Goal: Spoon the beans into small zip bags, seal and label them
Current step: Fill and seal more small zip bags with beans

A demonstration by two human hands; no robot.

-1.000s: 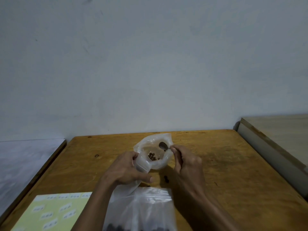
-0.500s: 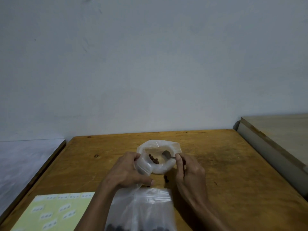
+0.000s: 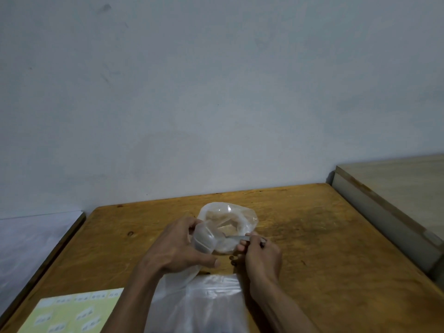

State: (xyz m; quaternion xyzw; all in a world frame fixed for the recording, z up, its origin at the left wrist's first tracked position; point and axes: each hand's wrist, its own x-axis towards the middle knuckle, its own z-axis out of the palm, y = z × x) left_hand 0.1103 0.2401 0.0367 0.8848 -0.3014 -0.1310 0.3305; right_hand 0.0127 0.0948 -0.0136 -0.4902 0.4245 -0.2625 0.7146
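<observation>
At the far left a pale surface lies beside the wooden table, lower than its edge. On the table's near left corner rests a yellow-green label sheet with small white labels in rows; their print is too small to read.

Moving right, the left hand sits over the table's middle with its fingers curled round the gathered near side of a small clear bag, bunching the plastic between fingers and thumb; the thumb stretches out toward the right. The bag's mouth is held wide open and faces the camera, its far rim standing up off the table. Whether beans lie inside it cannot be told, as the plastic is hazy.

Near the bottom edge, between the two forearms, lies a larger clear zip bag flat on the table, with something dark showing dimly at its lowest visible part.

A slim metal spoon reaches level across the small bag's near rim, its bowl end hidden by the plastic. The right hand pinches the spoon's handle between thumb and closed fingertips. One dark bean lies on the table just beside this hand.

At the far right a lighter wooden surface abuts the table.
</observation>
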